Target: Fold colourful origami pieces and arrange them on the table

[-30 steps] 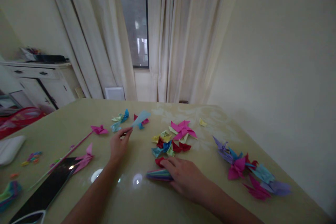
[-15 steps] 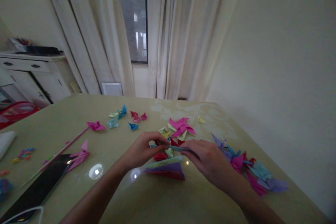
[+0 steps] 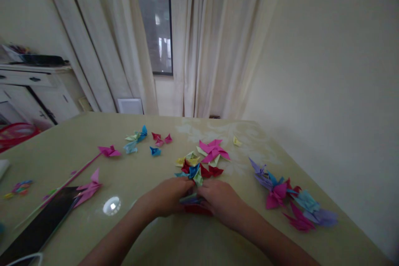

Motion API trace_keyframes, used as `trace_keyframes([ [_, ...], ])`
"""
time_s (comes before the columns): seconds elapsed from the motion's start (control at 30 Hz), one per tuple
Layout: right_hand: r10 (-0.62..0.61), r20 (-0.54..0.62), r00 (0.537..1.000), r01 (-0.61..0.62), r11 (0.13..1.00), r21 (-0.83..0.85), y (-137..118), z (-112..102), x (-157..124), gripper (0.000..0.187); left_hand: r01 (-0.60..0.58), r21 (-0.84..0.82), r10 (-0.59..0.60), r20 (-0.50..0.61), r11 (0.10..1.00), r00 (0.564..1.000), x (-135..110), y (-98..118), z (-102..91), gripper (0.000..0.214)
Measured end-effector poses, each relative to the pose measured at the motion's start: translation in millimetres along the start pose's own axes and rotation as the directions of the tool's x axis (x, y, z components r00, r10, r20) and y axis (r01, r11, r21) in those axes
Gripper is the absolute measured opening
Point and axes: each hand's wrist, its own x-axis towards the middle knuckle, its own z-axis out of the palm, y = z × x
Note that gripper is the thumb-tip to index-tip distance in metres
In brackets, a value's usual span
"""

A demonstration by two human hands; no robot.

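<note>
2 bare hands work close together at the near middle of the pale green table point(image 3: 193, 251): the left hand point(image 3: 170, 195) and the right hand point(image 3: 221, 201). The fingers of both are bent inward and downward, the thumbs and most tips hidden, so how far apart they stand and whether they grip anything cannot be told. Between and just below the hands is the folded coloured paper point(image 3: 198, 209), showing a red lower layer and a bluish upper edge, partly covered by them.

Right beyond the fingertips lies a cluster of small origami pieces, among them a pale green piece point(image 3: 198, 178) and a red paper boat point(image 3: 215, 171). Behind these sits a pink pinwheel-like fold point(image 3: 214, 150). Several paper cranes point(image 3: 277, 195) lie in a row toward the table's right edge, well apart from the right hand.
</note>
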Motion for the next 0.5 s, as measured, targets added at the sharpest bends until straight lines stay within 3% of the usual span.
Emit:
trace_keyframes([
  [0.2,-0.096,0.024,0.995,0.091,0.986,0.136,-1.7,2.8,3.0,0.019,-0.029,-0.009,0.029,-0.002,1.000,1.000,7.1,-0.5,10.6,0.025],
  [0.33,-0.054,0.020,0.998,0.051,0.989,0.136,-1.6,-2.9,-0.8,0.023,-0.055,-0.021,0.054,-0.019,0.998,0.998,8.6,-3.6,15.2,0.024],
  [0.43,-0.079,0.025,0.997,0.075,0.987,0.143,-1.8,-7.8,-3.3,0.025,-0.064,-0.044,0.062,-0.041,0.997,0.997,9.4,-14.0,5.4,0.028],
  [0.5,-0.096,-0.021,0.995,0.098,0.981,0.166,0.4,-14.3,-6.3,0.029,-0.023,-0.057,0.017,-0.115,0.998,0.993,10.5,-30.6,-8.5,0.026],
])
